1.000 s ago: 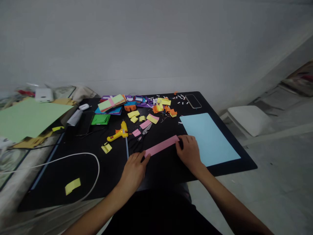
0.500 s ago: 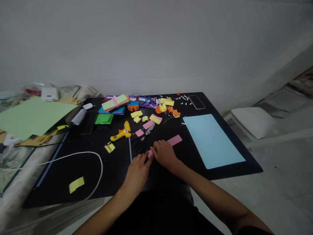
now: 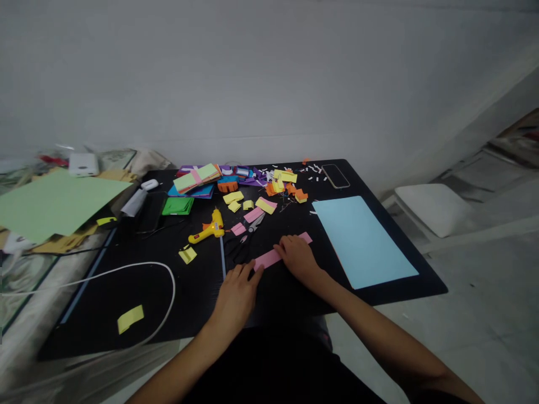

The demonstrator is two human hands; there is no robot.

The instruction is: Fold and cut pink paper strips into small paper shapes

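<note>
A pink paper strip (image 3: 268, 259) lies slantwise on the black table in front of me. My left hand (image 3: 236, 286) pinches its left end between thumb and fingers. Curled over the strip nearer its right end is my right hand (image 3: 297, 257), fingers closed on the paper; a short pink end sticks out beyond it. Just behind the strip are scissors (image 3: 256, 223) with dark handles, blades pointing away. Small pink paper pieces (image 3: 238, 229) and a yellow-and-pink piece (image 3: 266, 205) lie around the blades. To their left rests a yellow glue gun (image 3: 208, 228).
Light blue sheets (image 3: 364, 241) lie at the right, a phone (image 3: 336, 176) behind them. Paper scraps (image 3: 286, 177), a stack of coloured strips (image 3: 197, 178) and green folded paper (image 3: 178, 206) line the back. A white cable (image 3: 173, 280) loops at the left, near a yellow piece (image 3: 130, 319).
My right hand has slid rightward along the pink strip, away from my left hand, baring more of its middle. My left hand has stayed at the left end.
</note>
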